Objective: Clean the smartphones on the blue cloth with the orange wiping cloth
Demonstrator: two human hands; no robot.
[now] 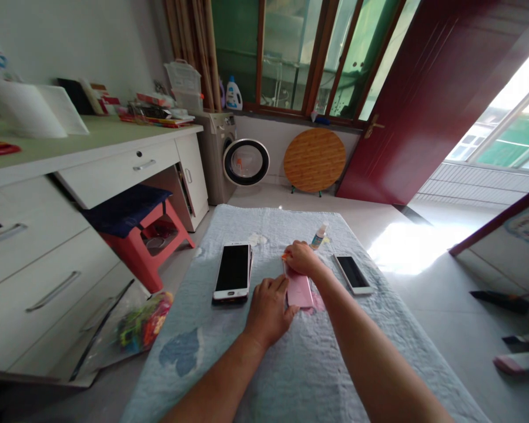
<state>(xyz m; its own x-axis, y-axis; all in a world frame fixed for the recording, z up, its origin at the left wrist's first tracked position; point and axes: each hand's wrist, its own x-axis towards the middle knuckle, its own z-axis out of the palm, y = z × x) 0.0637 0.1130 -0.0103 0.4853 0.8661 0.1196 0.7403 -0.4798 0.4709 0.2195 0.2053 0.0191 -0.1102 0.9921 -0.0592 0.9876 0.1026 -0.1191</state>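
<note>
A pink phone lies back side up on the pale blue cloth. My left hand holds it from the left, fingers along its side and thumb at its near edge. Over the phone's far end, my right hand is closed, with a small orange thing showing at its fingertips; I cannot make out its kind. To the left, a white phone with a dark screen rests on another dark, flat item. Another white phone lies on the right. Beyond my right hand stands a small spray bottle.
On the left is a white desk with a red stool under it. A washing machine stands behind with its round door open. A round wooden tabletop leans on the back wall beside a dark red door.
</note>
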